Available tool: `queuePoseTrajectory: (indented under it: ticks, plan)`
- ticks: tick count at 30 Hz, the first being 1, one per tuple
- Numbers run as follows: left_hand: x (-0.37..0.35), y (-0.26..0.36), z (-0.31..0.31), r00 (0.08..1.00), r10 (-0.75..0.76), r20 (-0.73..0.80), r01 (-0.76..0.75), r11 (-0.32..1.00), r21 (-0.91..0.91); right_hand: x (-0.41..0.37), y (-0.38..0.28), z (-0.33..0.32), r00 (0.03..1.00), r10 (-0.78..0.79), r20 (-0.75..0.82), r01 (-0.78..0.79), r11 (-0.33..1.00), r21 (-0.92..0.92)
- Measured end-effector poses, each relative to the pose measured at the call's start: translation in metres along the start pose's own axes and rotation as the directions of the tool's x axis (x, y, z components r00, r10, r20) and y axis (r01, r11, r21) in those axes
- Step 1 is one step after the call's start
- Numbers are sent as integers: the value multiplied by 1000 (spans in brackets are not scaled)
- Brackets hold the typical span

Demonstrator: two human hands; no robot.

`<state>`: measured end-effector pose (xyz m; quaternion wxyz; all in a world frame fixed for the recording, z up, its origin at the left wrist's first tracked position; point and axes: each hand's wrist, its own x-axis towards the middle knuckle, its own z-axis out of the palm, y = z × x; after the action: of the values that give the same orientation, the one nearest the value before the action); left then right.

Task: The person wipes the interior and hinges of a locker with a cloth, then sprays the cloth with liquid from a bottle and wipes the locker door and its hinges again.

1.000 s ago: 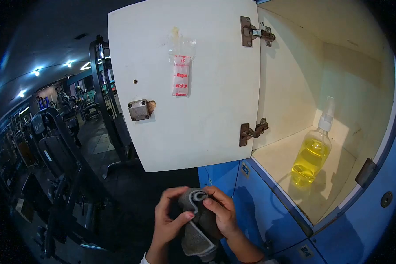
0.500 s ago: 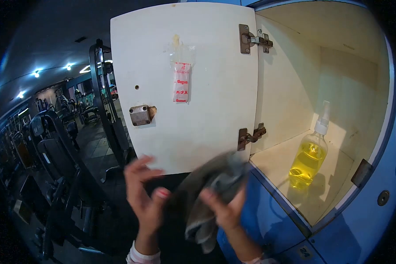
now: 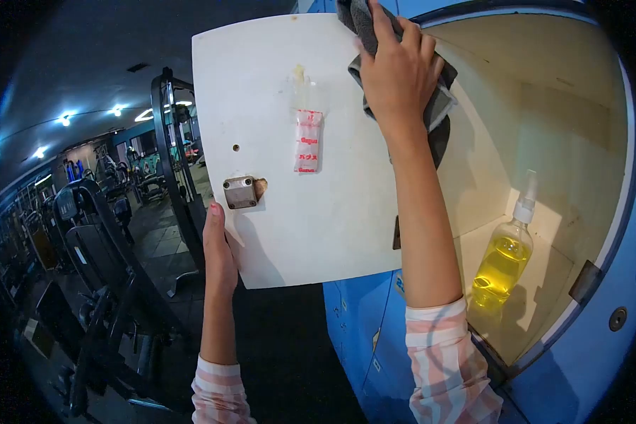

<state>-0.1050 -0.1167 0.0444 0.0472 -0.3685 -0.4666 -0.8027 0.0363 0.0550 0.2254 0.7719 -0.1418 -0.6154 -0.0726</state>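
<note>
A grey cloth (image 3: 438,92) is bunched under my right hand (image 3: 403,78), which presses it against the upper hinge side of the white locker door (image 3: 353,205). My left hand (image 3: 221,247) holds the door's lower left edge, its thumb below the metal lock (image 3: 240,192) and its other fingers hidden behind the door. A white packet with red print (image 3: 308,141) is taped to the door. Inside the open locker (image 3: 558,141), a clear spray bottle of yellow liquid (image 3: 502,265) stands at the right of my right forearm.
Blue lockers (image 3: 367,318) lie below the door, and a blue locker front with a round lock (image 3: 617,319) is at the right. Gym machines (image 3: 92,240) fill the left side, with a tall black frame (image 3: 177,155) just beyond the door edge.
My right hand has risen with the cloth from below the door to its top hinge side. My left hand has moved onto the door's edge. The door appears slightly shifted right in view.
</note>
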Motion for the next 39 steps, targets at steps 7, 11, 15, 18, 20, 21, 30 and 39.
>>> queuePoseTrajectory:
  ticks: [7, 11, 15, 18, 20, 21, 30, 39]
  plan:
    - [3, -9, 1, 995, 41, -89, -46, 998, -47, -7, -3, 24, 952, -219, -212, 194, 972, -134]
    - [1, -8, 3, 995, 40, -92, -45, 998, -50, -8, -21, 29, 967, -227, -113, 224, 974, -43]
    - [0, -6, 5, 994, 50, -92, -51, 999, -3, -8, -43, 35, 948, -293, -126, 297, 955, 14]
    - [3, -10, 2, 986, 68, -154, -70, 997, -10, -6, -62, 40, 942, -317, -116, 326, 942, 78]
    - [2, -8, 6, 992, 84, -93, -85, 996, -8, -6, -71, 42, 924, -361, -122, 372, 925, 81]
    - [2, -8, 6, 992, 87, -97, -88, 996, -7, -6, -75, 44, 924, -362, -125, 373, 924, 86]
    - [4, -10, 8, 994, 44, -98, -51, 996, -67, -10, -103, 89, 890, -412, -196, 422, 907, 10]
    - [3, -10, 6, 997, 51, -61, -57, 992, -113, -13, -99, 92, 838, -498, -225, 529, 842, 106]
